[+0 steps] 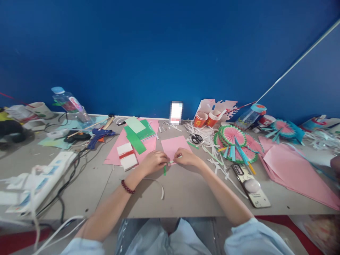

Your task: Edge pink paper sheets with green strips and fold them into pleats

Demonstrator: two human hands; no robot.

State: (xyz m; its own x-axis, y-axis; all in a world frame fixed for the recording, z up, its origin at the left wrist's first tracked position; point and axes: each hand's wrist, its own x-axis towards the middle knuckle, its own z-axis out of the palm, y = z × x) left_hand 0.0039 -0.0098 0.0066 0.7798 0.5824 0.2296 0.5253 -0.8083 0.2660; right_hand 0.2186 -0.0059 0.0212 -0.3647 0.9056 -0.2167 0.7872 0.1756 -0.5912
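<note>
My left hand (154, 161) and my right hand (186, 157) meet at the near edge of a pink paper sheet (174, 146) on the grey table (183, 191). Both hands are closed in a pinch on a thin green paper strip (165, 169) whose end hangs down below my left fingers. A dark bead bracelet (128, 187) circles my left wrist. A loose white paper strip (159, 186) curls on the table just in front of my left forearm.
Green and pink sheets (138, 136) lie to the left, with a blue glue gun (99, 136), a water bottle (69, 104) and a power strip (51, 170). Scissors (196, 138), red cups (205, 119), watermelon paper fans (235, 141), a phone (251, 184) and large pink sheets (297, 170) lie right.
</note>
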